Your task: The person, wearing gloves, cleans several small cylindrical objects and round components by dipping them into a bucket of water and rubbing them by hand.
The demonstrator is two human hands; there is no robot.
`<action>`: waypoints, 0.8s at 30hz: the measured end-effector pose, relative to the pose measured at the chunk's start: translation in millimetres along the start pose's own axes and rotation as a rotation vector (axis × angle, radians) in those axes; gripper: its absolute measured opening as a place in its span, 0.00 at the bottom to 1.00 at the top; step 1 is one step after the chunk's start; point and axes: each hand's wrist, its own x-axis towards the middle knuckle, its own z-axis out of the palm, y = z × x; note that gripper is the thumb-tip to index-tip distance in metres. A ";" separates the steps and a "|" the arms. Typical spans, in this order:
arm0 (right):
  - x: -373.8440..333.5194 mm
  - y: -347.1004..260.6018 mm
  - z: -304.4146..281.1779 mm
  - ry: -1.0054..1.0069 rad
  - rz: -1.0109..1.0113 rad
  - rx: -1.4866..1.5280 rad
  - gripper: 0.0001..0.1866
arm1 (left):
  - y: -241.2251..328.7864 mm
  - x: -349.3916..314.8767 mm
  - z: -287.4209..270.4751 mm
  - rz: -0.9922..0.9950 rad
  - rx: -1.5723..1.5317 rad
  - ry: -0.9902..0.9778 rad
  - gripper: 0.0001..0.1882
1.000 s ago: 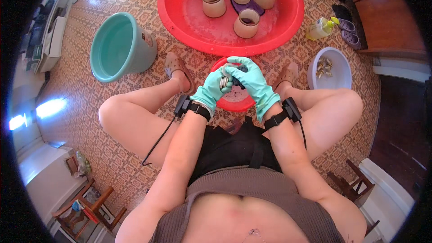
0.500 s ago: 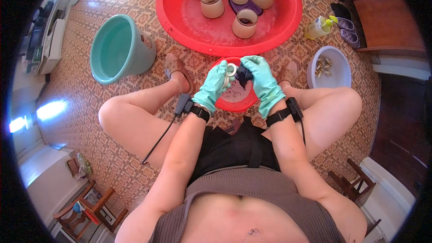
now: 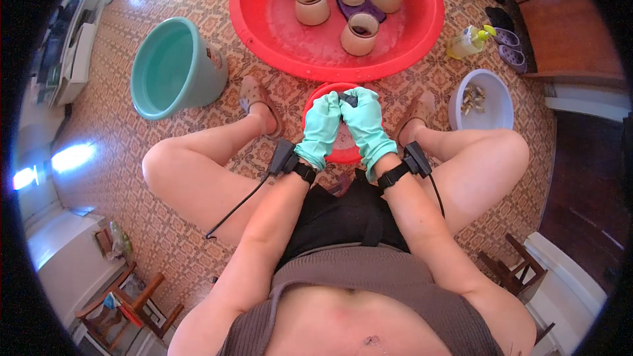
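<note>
Both my hands wear teal rubber gloves and meet over a small red bowl (image 3: 318, 97) on the floor between my feet. My left hand (image 3: 322, 126) and my right hand (image 3: 364, 125) close together on a small dark object (image 3: 348, 99) at the fingertips; most of it is hidden by the gloves, so its kind is unclear. Black wrist devices with cables sit on both forearms.
A large red basin (image 3: 264, 33) ahead holds several beige cups and a purple cloth. A teal bucket (image 3: 173, 69) stands at left, a white bowl (image 3: 494, 109) with small metal parts at right, a spray bottle (image 3: 467, 41) beyond it. Wooden furniture lies at far right.
My hands have drawn closer together over the small red bowl. The pale round piece seen between the fingers earlier is now hidden, and only a dark bit shows.
</note>
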 end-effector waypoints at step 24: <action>6.1 21.8 -6.1 -0.196 0.212 0.518 0.03 | -7.2 4.1 -13.8 -0.173 -0.586 -0.384 0.17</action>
